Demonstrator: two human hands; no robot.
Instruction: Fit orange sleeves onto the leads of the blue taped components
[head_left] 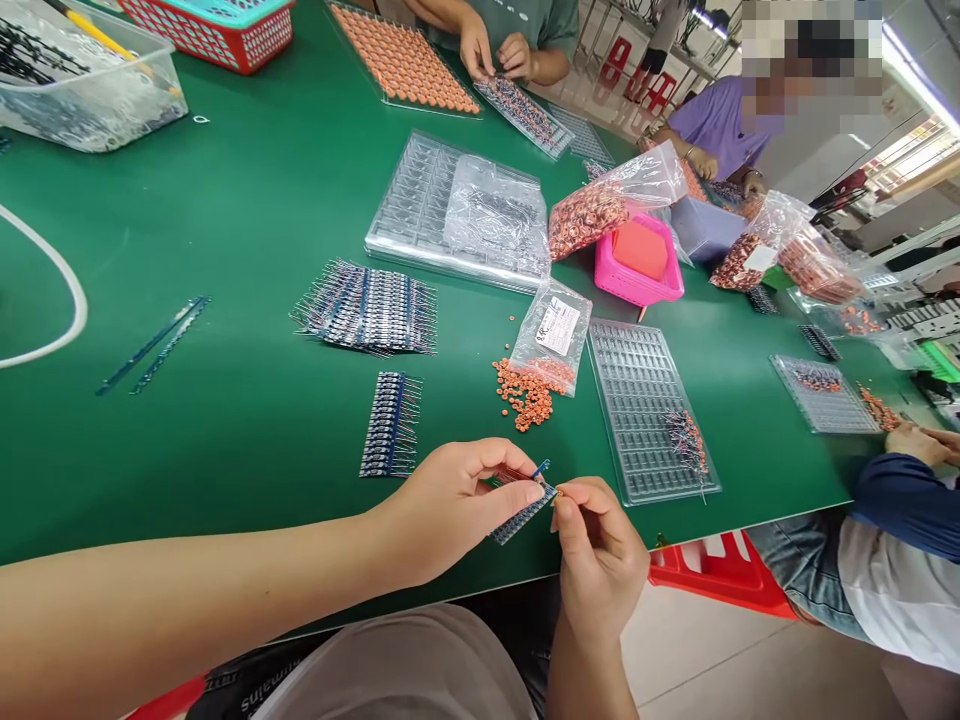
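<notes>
My left hand [457, 500] is closed around a strip of small circuit boards [517, 523] with thin wire leads, held just above the table's front edge. At the strip's right end, my right hand [600, 550] pinches a tiny orange piece between thumb and fingertip; its exact shape is too small to tell. Beyond my hands lies a heap of small orange rings [529, 398], spilled from a labelled clear bag [553, 335]. Another board strip [390, 425] lies left of my hands, with a stack of similar strips [367, 308] behind it.
To the right is a clear compartment tray [637, 410] holding some wired orange parts. Stacked trays [412, 195], a bag of copper-coloured rings [589, 215] and a pink basket [641, 290] stand farther back. Co-workers sit across and at right. A white cable [71, 285] curves at left.
</notes>
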